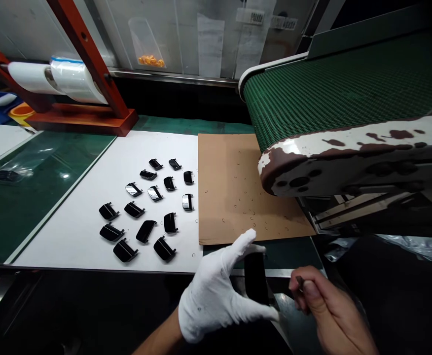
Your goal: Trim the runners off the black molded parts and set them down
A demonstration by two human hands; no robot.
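**A:** What is sitting around the grips?

**B:** I'm seeing the green conveyor (pixel 349 84) looming ahead and to the right of both. The white surface (pixel 79 236) is stretching away ahead and to the left, and a cardboard sheet (pixel 231 187) is lying straight ahead. Film rolls (pixel 71 79) are hanging far off to the left.

**A:** And the grips themselves?

**B:** The gloved left grip (pixel 216 296) is closing around a black piece (pixel 256 278), holding it upright between thumb and fingers, off the surface. The bare right grip (pixel 327 310) is pinching a thin tool (pixel 299 281) just beside that piece. The tool is too small for me to tell what it is.

**A:** How is the piece going to handle?

**B:** I'm judging it light and stiff, likely moulded plastic. It is glossy, so it is probably slippery and easy to smudge or scratch. I'd be holding it by the edges, off the shiny face.

**A:** Anything else like it?

**B:** Matching loose pieces (pixel 145 230) are lying spread on the surface, ahead and left of the left grip, well apart from it.
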